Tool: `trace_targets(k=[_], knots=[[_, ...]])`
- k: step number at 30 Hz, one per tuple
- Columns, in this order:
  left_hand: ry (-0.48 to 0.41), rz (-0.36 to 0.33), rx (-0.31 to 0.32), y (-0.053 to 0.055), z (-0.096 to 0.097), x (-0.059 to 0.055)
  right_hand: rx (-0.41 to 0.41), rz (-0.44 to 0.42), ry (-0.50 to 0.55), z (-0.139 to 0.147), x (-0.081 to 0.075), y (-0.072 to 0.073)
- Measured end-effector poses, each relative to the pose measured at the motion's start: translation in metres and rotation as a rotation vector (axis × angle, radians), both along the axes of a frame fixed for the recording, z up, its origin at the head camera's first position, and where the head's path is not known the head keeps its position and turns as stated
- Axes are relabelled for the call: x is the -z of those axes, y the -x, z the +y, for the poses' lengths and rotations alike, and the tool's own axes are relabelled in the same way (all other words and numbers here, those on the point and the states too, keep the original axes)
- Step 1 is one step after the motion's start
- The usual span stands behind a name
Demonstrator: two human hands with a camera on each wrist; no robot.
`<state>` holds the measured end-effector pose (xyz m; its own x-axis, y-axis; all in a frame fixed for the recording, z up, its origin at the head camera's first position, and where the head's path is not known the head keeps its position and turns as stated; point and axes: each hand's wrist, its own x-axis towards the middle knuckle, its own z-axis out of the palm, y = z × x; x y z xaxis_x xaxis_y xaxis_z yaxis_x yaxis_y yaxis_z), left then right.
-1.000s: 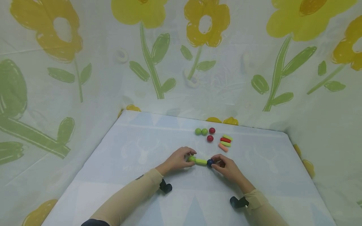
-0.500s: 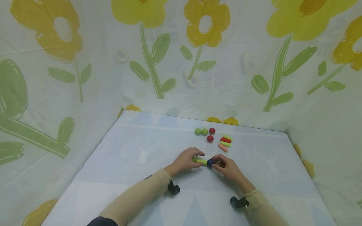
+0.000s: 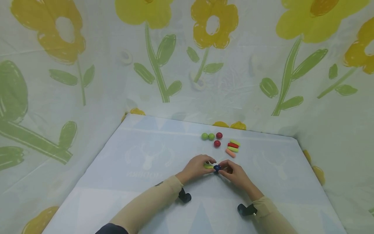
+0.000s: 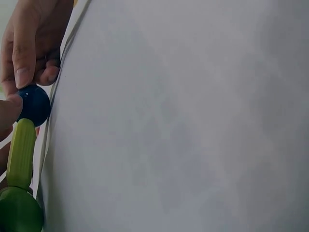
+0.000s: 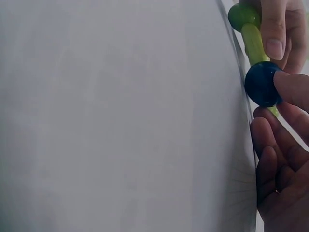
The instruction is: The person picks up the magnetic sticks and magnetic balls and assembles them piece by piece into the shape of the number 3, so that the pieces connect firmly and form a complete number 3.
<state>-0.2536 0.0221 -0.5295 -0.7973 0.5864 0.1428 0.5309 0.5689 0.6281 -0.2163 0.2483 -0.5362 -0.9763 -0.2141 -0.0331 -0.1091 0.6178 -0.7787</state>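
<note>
My right hand (image 3: 233, 172) pinches a dark blue ball (image 5: 262, 84) between thumb and fingers. Joined in a row to this ball are a yellow-green rod (image 4: 21, 152) and a green ball (image 4: 20, 210). My left hand (image 3: 198, 166) is around the rod next to the blue ball, its thumb and fingers apart on either side. In the left wrist view its thumb (image 4: 7, 112) meets the blue ball's edge; whether the other fingers touch anything is hidden. The head view hides the green ball behind my left hand.
Beyond my hands on the white table (image 3: 140, 195) lie two green balls (image 3: 208, 136), two red balls (image 3: 217, 143), and several short rods: yellow-green, a red rod (image 3: 232, 145) and an orange rod (image 3: 230, 153). A flower-patterned curtain (image 3: 233, 81) stands behind the table.
My left hand has slid rightward from the green ball along the rod toward the blue ball. My right hand stays in place with the blue ball.
</note>
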Motion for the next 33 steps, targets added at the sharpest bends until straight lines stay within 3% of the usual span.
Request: trace_targets(k=[7, 33], knots=[[-0.02, -0.033, -0.005, -0.0005, 0.0021, 0.0031, 0.0, 0.011, 0.001, 0.0, 0.0002, -0.0002], [-0.035, 0.034, -0.022, -0.0053, 0.0035, 0.0058, 0.011, 0.029, -0.014, 0.0032, -0.0059, -0.0002]])
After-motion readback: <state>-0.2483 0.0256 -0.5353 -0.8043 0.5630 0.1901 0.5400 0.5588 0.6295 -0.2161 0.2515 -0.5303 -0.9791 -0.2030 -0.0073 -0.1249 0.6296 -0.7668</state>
